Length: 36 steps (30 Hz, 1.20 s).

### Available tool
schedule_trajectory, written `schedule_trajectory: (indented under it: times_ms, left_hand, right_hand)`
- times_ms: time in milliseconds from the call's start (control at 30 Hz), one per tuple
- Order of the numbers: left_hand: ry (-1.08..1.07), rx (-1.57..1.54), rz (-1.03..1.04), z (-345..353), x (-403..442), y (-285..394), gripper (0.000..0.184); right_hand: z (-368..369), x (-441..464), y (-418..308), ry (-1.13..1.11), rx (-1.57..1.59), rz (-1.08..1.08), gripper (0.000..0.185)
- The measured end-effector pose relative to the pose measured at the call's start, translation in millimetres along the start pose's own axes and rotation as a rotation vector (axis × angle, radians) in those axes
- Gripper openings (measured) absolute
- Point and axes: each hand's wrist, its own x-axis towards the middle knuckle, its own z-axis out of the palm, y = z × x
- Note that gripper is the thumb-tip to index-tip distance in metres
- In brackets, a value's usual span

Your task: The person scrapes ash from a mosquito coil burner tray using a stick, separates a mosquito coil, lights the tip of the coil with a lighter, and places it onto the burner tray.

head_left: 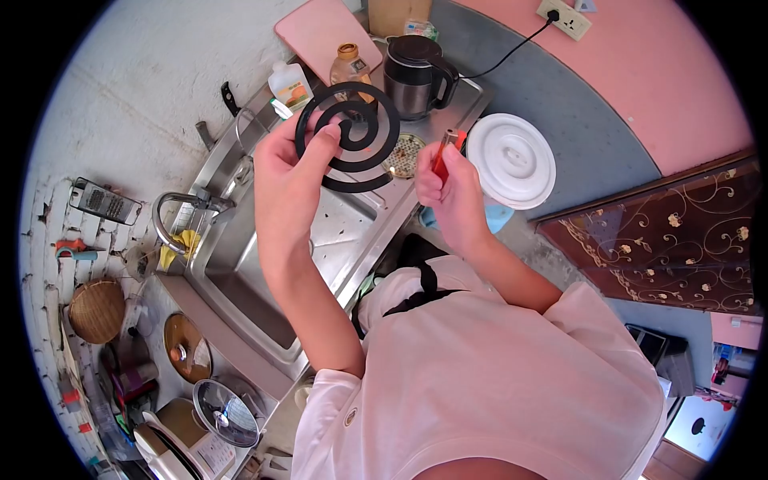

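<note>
A black mosquito coil [390, 132] is pinched between the thumb and fingers of my left hand [294, 164], raised above the steel sink counter. My right hand [456, 192] is wrapped round a red lighter [440, 163], its metal top pointing up. The lighter is to the right of the coil, apart from it, and I cannot make out a flame. Below and between the two hands, a round, patterned metal dish [406, 154] rests on the counter, partly covered by the coil.
An electric kettle [412, 84], a brown-capped bottle [349, 60], a white bottle [290, 84] and a pink board [320, 32] stand behind the hands. The sink basin [240, 272] and faucet [180, 208] are left. A white lidded bucket [512, 160] is at right.
</note>
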Motion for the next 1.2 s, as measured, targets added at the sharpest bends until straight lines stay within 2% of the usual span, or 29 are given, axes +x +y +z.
schedule_trajectory:
  times_ms: [33, 67, 133, 333, 467, 533, 700, 800, 933, 967, 1000, 1067, 1100, 1133, 1200]
  left_hand:
    - [0.006, 0.002, -0.003, -0.6, -0.4, -0.8, 0.018]
    - [0.000, -0.037, -0.012, -0.9, -0.7, -1.9, 0.015]
    - [-0.001, -0.072, -0.031, -3.1, -0.4, -6.0, 0.013]
    - [-0.059, 0.000, -0.106, -7.6, -1.0, -15.4, 0.013]
    - [-0.119, 0.067, -0.138, -13.1, 5.5, -30.8, 0.019]
    - [-0.209, 0.073, -0.195, -13.5, 9.1, -33.5, 0.013]
    - [-0.322, -0.001, -0.239, -8.5, 21.9, -49.7, 0.017]
    - [-0.346, 0.019, -0.260, -3.3, 31.0, -63.2, 0.018]
    - [-0.393, 0.092, -0.293, 0.3, 48.8, -82.9, 0.024]
    - [-0.348, 0.095, -0.259, 2.1, 52.7, -89.0, 0.031]
    - [-0.345, 0.091, -0.271, 2.1, 56.1, -94.2, 0.031]
    - [-0.127, 0.123, -0.263, -3.3, 61.2, -103.8, 0.037]
    - [-0.099, 0.148, -0.277, -10.7, 61.9, -108.6, 0.039]
    - [-0.095, 0.146, -0.291, -18.0, 60.0, -115.6, 0.039]
    - [0.083, 0.209, -0.349, -33.5, 50.0, -134.7, 0.038]
  right_hand:
    - [-8.1, 7.2, -2.0, -0.063, -0.061, -0.013, 0.024]
    - [-9.1, 14.5, -8.2, -0.066, -0.059, -0.006, 0.024]
    - [-2.9, 28.3, -27.2, -0.148, -0.276, 0.081, 0.022]
    - [13.2, 64.9, -58.1, -0.300, -0.637, 0.120, 0.026]
    - [10.5, 80.2, -51.2, -0.397, -0.795, 0.048, 0.026]
    - [5.0, 86.0, -47.6, -0.414, -0.800, 0.085, 0.025]
    - [-11.6, 99.4, -36.4, -0.482, -0.818, 0.074, 0.021]
    - [-22.0, 106.3, -36.0, -0.543, -0.832, 0.145, 0.018]
    - [-42.8, 117.8, -30.4, -0.493, -0.778, 0.277, 0.017]
    - [-50.9, 121.1, -25.8, -0.450, -0.745, 0.323, 0.016]
    - [-59.3, 123.7, -22.6, -0.450, -0.743, 0.335, 0.016]
    - [-76.5, 126.8, -14.9, -0.346, -0.550, 0.436, 0.015]
    - [-84.7, 128.0, -8.2, -0.296, -0.511, 0.464, 0.014]
    - [-94.2, 129.1, -1.4, -0.295, -0.508, 0.478, 0.014]
    - [-114.8, 132.3, 10.8, -0.188, -0.406, 0.517, 0.014]
